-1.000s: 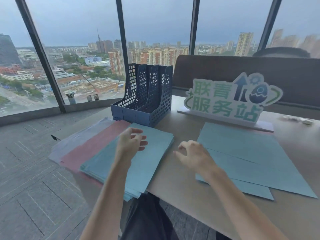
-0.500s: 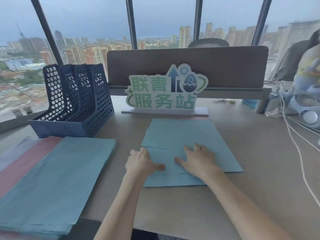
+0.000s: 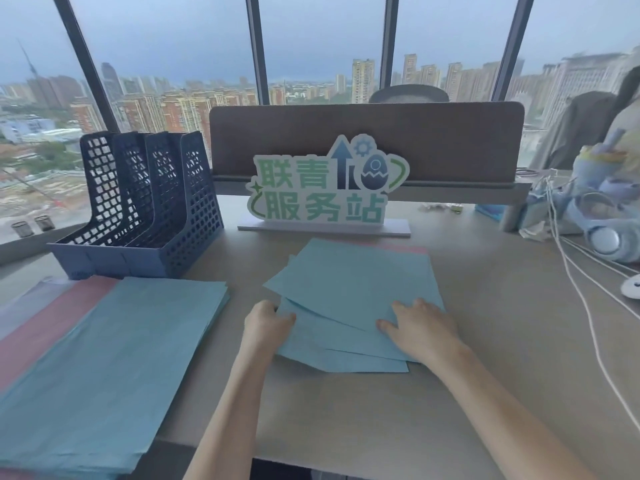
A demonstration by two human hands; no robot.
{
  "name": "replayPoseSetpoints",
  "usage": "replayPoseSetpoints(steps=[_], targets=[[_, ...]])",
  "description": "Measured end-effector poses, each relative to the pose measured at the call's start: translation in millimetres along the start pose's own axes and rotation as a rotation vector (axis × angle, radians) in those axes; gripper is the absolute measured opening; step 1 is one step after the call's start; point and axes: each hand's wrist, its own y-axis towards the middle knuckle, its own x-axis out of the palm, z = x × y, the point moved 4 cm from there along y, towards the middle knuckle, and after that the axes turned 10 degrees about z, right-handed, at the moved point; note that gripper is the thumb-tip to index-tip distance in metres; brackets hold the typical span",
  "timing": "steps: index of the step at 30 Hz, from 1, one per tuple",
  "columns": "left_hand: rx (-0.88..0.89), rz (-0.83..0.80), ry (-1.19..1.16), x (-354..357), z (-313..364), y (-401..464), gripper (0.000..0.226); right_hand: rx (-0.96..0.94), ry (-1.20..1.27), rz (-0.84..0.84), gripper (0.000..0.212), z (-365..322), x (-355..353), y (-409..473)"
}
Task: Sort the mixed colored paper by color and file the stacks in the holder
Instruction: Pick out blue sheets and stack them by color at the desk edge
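A loose pile of blue sheets point(image 3: 349, 289) lies fanned out on the desk in front of me, with a pink edge point(image 3: 401, 249) showing at its far side. My left hand point(image 3: 266, 325) grips the pile's left edge. My right hand point(image 3: 420, 327) lies flat on the top sheet near its right corner. At the left, a thick sorted blue stack point(image 3: 114, 358) rests beside a pink stack point(image 3: 45, 327) and a pale lilac stack point(image 3: 17, 306). The dark blue slotted file holder point(image 3: 145, 209) stands behind those stacks and holds no paper.
A cut-out sign point(image 3: 325, 192) on a white base stands behind the loose pile, before a brown partition point(image 3: 367, 140). White cables point(image 3: 588, 306), a mouse point(image 3: 630, 289) and blue headphones point(image 3: 602, 237) lie at the right. The desk's front edge is close to my body.
My view has swung right from the sorted stacks to the loose pile. Both hands moved onto it; the top sheet now lies turned at an angle across the others.
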Motion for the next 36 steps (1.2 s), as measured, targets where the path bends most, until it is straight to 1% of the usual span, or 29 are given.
replayPoseSetpoints(steps=[2, 6, 9, 11, 15, 17, 19, 21, 22, 24, 25, 27, 28, 29, 31, 32, 33, 35, 36], targets=[[-0.051, 0.012, -0.124, -1.4, -3.6, 0.0, 0.021, -0.009, -0.012, 0.018, 0.055, -6.7, -6.1, -6.2], [-0.196, 0.006, -0.498, -4.2, -6.7, -9.5, 0.033, -0.007, -0.046, 0.06, 0.051, -21.0, -10.1, -14.2], [-0.286, 0.032, -0.667, -9.9, -6.8, -15.2, 0.038, 0.006, -0.04, 0.064, 0.053, -26.9, -7.3, -15.1], [-0.312, 0.044, -0.746, -12.9, -6.9, -17.0, 0.042, 0.017, -0.03, 0.078, 0.056, -27.0, -5.7, -13.7], [-0.279, 0.064, -0.691, -16.5, -13.0, -14.4, 0.057, 0.0, -0.021, 0.09, 0.062, -26.2, -3.0, -8.5], [-0.261, 0.099, -0.651, -17.2, -18.4, -11.3, 0.052, -0.017, -0.029, 0.085, 0.065, -24.9, 0.9, -2.4], [-0.234, 0.108, -0.605, -17.3, -19.9, -10.8, 0.041, -0.028, 0.017, 0.06, 0.065, -22.4, 7.0, 4.2], [-0.16, 0.076, -0.509, -17.9, -17.5, -11.8, 0.023, -0.02, 0.085, 0.038, 0.063, -19.0, 11.1, 7.4], [-0.126, 0.055, -0.453, -18.2, -15.6, -11.9, 0.023, -0.021, 0.095, 0.038, 0.062, -18.3, 12.2, 7.6], [-0.091, -0.012, -0.331, -19.2, -11.8, -10.6, 0.035, -0.04, 0.071, 0.05, 0.06, -19.8, 11.7, 5.5], [-0.087, -0.075, -0.311, -18.1, -9.9, -10.4, 0.032, -0.055, 0.06, 0.059, 0.058, -21.6, 11.3, 4.5], [-0.087, -0.209, -0.324, -16.3, -5.1, -12.4, 0.012, -0.1, 0.056, 0.087, 0.058, -25.5, 10.9, 3.9], [-0.097, -0.242, -0.341, -15.9, -4.9, -12.0, 0.012, -0.128, 0.078, 0.107, 0.058, -27.2, 10.4, 4.4], [-0.107, -0.247, -0.341, -15.5, -6.7, -10.6, 0.018, -0.138, 0.137, 0.129, 0.058, -27.3, 9.9, 6.3], [-0.127, -0.23, -0.353, -15.3, -9.8, -8.4, 0.02, -0.088, 0.276, 0.181, 0.058, -22.1, 5.8, 14.3], [-0.136, -0.221, -0.359, -15.4, -10.7, -8.5, 0.017, -0.049, 0.286, 0.204, 0.062, -16.1, 4.5, 21.3], [-0.149, -0.212, -0.37, -15.9, -10.8, -9.5, 0.012, -0.007, 0.257, 0.194, 0.067, -8.9, 4.8, 28.8], [-0.19, -0.217, -0.414, -14.7, -11.0, -11.0, 0.002, 0.038, 0.192, 0.09, 0.079, 3.7, 11.9, 40.8], [-0.201, -0.213, -0.424, -13.4, -12.0, -10.2, 0.005, 0.026, 0.164, 0.031, 0.082, 7.5, 18.1, 43.9]])
